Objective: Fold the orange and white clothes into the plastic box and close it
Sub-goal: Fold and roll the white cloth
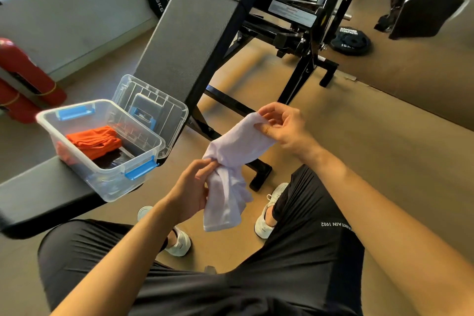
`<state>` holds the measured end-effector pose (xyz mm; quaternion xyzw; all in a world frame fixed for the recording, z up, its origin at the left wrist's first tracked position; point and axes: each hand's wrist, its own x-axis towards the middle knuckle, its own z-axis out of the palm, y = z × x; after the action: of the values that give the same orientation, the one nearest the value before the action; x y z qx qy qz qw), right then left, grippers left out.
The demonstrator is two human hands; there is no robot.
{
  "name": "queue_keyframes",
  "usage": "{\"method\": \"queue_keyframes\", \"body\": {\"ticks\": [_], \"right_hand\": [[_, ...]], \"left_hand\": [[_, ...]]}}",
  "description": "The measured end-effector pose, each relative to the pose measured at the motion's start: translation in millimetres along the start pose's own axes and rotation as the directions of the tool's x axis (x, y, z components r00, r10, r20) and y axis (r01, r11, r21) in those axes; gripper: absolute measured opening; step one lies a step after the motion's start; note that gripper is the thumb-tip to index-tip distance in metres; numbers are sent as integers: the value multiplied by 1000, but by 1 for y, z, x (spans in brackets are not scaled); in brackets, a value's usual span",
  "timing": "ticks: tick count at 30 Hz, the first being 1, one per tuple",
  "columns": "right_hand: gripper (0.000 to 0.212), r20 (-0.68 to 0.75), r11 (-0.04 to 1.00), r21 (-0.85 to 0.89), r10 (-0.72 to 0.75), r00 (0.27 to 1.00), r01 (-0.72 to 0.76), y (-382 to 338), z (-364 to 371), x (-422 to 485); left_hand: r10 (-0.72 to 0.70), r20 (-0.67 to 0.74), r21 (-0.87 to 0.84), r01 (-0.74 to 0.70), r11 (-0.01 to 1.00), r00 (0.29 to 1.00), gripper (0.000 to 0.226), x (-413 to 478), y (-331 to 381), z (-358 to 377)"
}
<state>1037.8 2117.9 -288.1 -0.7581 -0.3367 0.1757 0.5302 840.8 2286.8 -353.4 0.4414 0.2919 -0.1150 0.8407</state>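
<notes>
A: Where's the box?
B: From my feed, box sits on the surface, left of the person, at the surface's near-right corner. Lid is off, tilted just behind the box, at the foot of the backrest pad.
A: Clothes?
B: Folded garment is in the box, twd its left side. Loose garment hangs right of the box, over the floor, btwn the hands: right hand at the upper end, left hand lower and nearer. Weight plate lies on the floor, far right.
</notes>
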Motion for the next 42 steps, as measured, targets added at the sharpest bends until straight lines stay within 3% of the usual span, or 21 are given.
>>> {"method": "queue_keyframes", "body": {"ticks": [5, 8, 10, 13, 15, 17, 20, 24, 26, 29, 31, 34, 36, 40, 42], "right_hand": [[30, 105, 967, -142, -197, 975, 211, 12, 37, -46], [19, 226, 769, -428, -417, 880, 475, 35, 61, -71], [17, 317, 689, -493, -426, 847, 531, 49, 72, -87], [33, 379, 836, -397, -227, 897, 379, 51, 77, -107], [33, 294, 959, -222, -105, 950, 175, 42, 72, -111], [27, 150, 997, -68, -37, 988, 47, 31, 62, -104], [34, 10, 996, -84, -34, 999, 35, 20, 45, -79], [87, 166, 970, -242, 41, 985, 0, 7, 34, -43], [96, 301, 957, -282, 27, 953, 63, -2, 35, -32], [80, 471, 976, -208, 43, 881, 63, -7, 40, -25], [62, 491, 986, -157, 35, 871, 49, -6, 45, -25], [43, 383, 994, -112, 50, 923, -7, 1, 48, -27], [35, 276, 996, -41, 82, 958, -74, 5, 46, -28], [36, 130, 994, 44, 98, 987, -105, 8, 42, -35], [38, 99, 991, 75, 100, 990, -107, 6, 42, -39]], "left_hand": [[47, 58, -161, -37, 986, 997, 65, 0, 6, 1], [100, 40, -208, -90, 974, 994, 67, 1, 7, 0], [147, 33, -196, -137, 971, 989, 62, 2, 6, -2], [174, 32, -117, -169, 979, 984, 63, 1, 3, -6], [171, 48, -84, -166, 982, 984, 61, 0, 2, -7], [169, 64, -78, -164, 983, 984, 56, -3, 2, -6], [176, 77, -49, -173, 984, 981, 47, -8, 3, -5], [170, 107, 73, -178, 981, 980, 52, -14, 5, 1], [171, 135, 143, -190, 971, 976, 52, -17, 6, 3], [189, 146, 277, -223, 935, 971, 51, -19, 11, 4], [189, 138, 337, -225, 914, 972, 53, -21, 13, 1], [277, 152, 325, -313, 893, 949, 48, -28, 11, 0], [369, 108, 279, -385, 880, 923, 56, -37, 6, 2], [398, 0, 439, -358, 824, 917, 78, -40, -9, 4], [442, -29, 514, -366, 776, 897, 69, -35, -13, 7]]}}
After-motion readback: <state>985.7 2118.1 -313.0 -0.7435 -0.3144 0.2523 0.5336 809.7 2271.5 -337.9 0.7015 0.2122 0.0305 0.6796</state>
